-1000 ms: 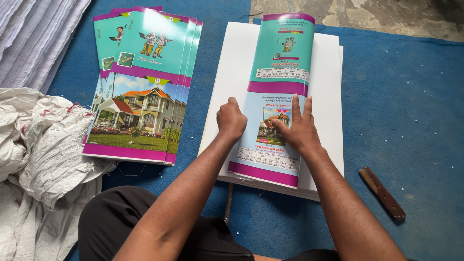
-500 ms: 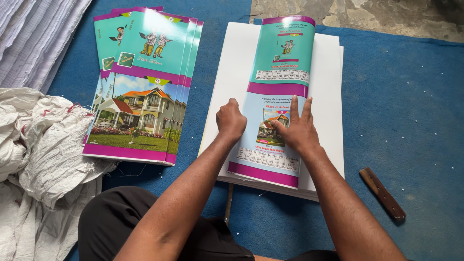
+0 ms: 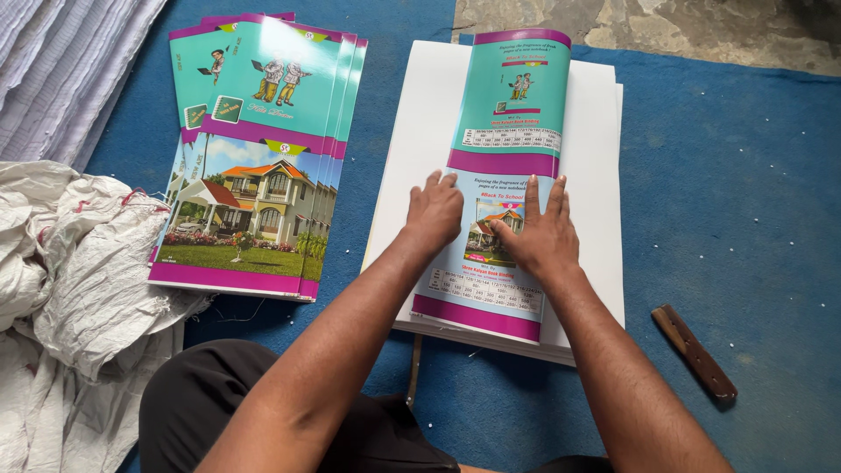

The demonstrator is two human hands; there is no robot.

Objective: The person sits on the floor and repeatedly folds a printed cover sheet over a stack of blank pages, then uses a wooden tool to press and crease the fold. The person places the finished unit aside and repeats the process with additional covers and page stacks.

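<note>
Bright, even daylight, soft and diffuse. White glare patch on glossy printed covers (image 3: pixel 263 96) at upper left. Soft shadow under white sheet stack (image 3: pixel 596 175) along near edge, faint shadows beneath forearms. Focus sharp across frame, no motion blur. Colours saturated. Slight wide-angle stretch toward corners. Woven sack (image 3: pixel 79 280) highlights near clipping.

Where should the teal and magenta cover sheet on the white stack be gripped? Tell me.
Judging by its pose, grip the cover sheet at its far edge, coming from the far side: it lies flat on the white stack, and the left hand and right hand press its near half.
</note>
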